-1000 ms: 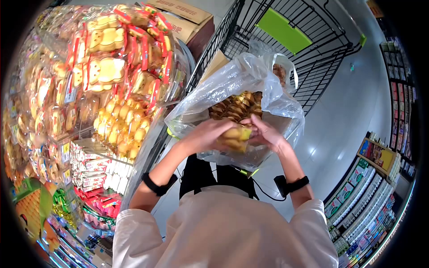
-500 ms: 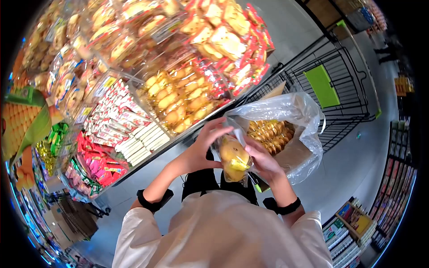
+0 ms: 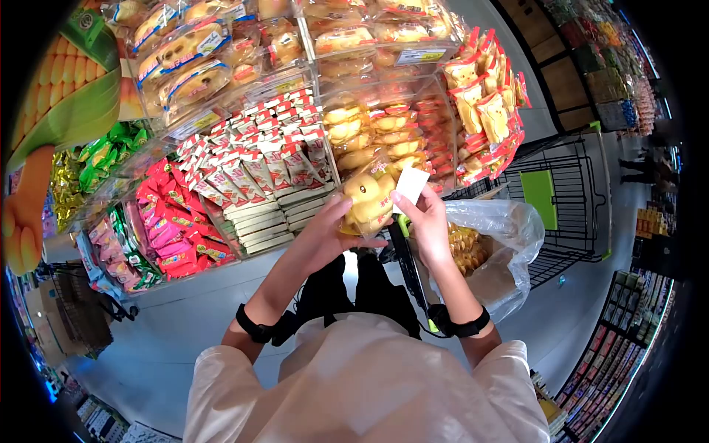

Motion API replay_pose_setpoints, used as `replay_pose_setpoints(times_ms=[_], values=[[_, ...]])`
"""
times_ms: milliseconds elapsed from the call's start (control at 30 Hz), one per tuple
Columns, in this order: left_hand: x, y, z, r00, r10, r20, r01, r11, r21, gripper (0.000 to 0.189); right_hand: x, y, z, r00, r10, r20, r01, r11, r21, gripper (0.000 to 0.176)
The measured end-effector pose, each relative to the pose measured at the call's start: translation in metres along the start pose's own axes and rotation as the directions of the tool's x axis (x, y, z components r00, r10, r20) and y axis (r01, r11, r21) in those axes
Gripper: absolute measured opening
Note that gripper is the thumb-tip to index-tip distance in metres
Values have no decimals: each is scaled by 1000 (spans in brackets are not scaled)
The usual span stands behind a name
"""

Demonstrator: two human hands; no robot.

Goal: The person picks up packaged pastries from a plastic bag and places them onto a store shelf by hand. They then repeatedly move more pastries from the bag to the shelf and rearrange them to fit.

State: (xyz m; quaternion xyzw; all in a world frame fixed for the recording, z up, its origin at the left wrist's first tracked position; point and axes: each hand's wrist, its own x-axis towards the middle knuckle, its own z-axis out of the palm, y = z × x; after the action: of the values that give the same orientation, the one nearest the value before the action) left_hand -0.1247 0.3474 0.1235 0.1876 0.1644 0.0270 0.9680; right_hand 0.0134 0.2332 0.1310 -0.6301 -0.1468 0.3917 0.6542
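A clear-wrapped bun packet, golden with red print on its wrapper, is in my left hand, whose fingers and thumb close round its left side. My right hand pinches a small white paper slip under the thumb, right at the packet's right edge. Both hands are in front of the display bin with similar yellow-wrapped buns. Below my right forearm, a clear plastic bag stands open around a carton of packed golden buns.
A black wire shopping cart with a green panel stands at the right. Bins of white-and-red wrapped snacks, pink-red packets and long packaged breads fill the slanted display ahead. Shelves line the lower right.
My hands have moved up and forward with the bun packet, closer to the display. The view has turned, and the white slip now shows plainly in my right hand.
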Motion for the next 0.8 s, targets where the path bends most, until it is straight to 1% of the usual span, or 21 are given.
replay_pose_setpoints(times_ms=[100, 133, 233, 267, 300, 367, 400, 433, 500, 533, 567, 633, 700, 733, 767, 800], values=[[10, 11, -2, 989, 75, -125, -49, 978, 202, 53, 14, 0, -1, 999, -42, 17, 44, 990, -131, 25], [16, 11, -9, 991, 60, -117, -39, 984, 175, 52, 16, 3, -1, 993, -121, -2, 119, 978, -169, 25], [19, 15, -8, 996, 30, -87, -20, 993, 113, 53, 21, -2, 1, 967, -249, -47, 222, 925, -309, 28], [22, 13, -13, 996, 9, -90, -7, 1000, 18, 48, 19, -6, -3, 977, -208, -52, 180, 927, -328, 29], [24, 11, -11, 997, 6, -79, -5, 1000, 20, 49, 18, -7, -8, 969, -241, -52, 211, 918, -335, 28], [29, 5, -8, 998, -11, -60, 13, 999, 29, 49, 7, -7, -25, 944, -290, -157, 268, 952, -147, 26], [32, 0, -11, 996, -57, -61, 61, 996, 62, 50, -1, -5, -40, 925, -297, -237, 264, 951, -161, 25], [36, -4, -7, 994, -91, -53, 95, 991, 89, 50, -13, -2, -58, 901, -298, -314, 242, 949, -204, 24], [48, -15, 3, 987, -157, -33, 160, 977, 139, 51, -39, 16, -104, 859, -275, -431, 137, 936, -324, 23], [54, -22, 7, 981, -192, 8, 187, 965, 181, 53, -53, 26, -124, 827, -247, -505, 69, 936, -345, 23], [62, -33, 8, 972, -233, 25, 224, 955, 193, 53, -67, 42, -146, 790, -239, -565, -27, 906, -422, 21], [78, -56, 8, 949, -312, 52, 293, 929, 225, 54, -87, 71, -183, 721, -344, -602, -135, 782, -609, 20], [95, -77, 19, 909, -410, 71, 383, 890, 247, 55, -100, 89, -211, 702, -480, -526, -218, 559, -800, 23], [104, -87, 25, 892, -445, 82, 413, 874, 256, 56, -103, 93, -219, 701, -440, -561, -257, 578, -774, 31], [112, -97, 29, 874, -477, 90, 441, 858, 264, 56, -107, 108, -231, 703, -431, -566, -305, 535, -788, 30], [121, -108, 25, 851, -511, 120, 471, 845, 254, 58, -110, 123, -243, 708, -414, -573, -311, 546, -778, 31]])
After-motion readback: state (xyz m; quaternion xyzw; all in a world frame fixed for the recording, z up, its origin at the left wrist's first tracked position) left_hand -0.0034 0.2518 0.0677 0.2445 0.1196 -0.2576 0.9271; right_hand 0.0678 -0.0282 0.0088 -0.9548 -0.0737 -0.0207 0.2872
